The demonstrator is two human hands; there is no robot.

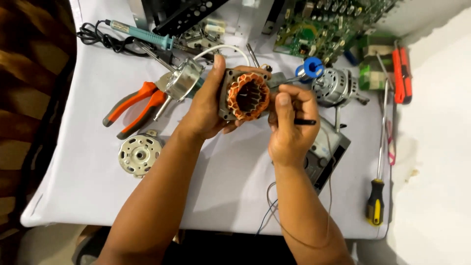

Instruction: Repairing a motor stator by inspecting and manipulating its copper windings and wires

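You look down on a counter (93, 196) covered with a pale grey-white sheet that reaches to its near edge. To your left, dark brown patterned fabric (29, 73) runs along the counter's side and falls into shadow. To your right, a plain whitish surface (436, 172), faintly stained, lies beside the counter. Below the near edge, the space (221, 248) is dark and indistinct. Light is even and soft, casting only faint shadows on the sheet.

Head-worn view, steeply down, close.
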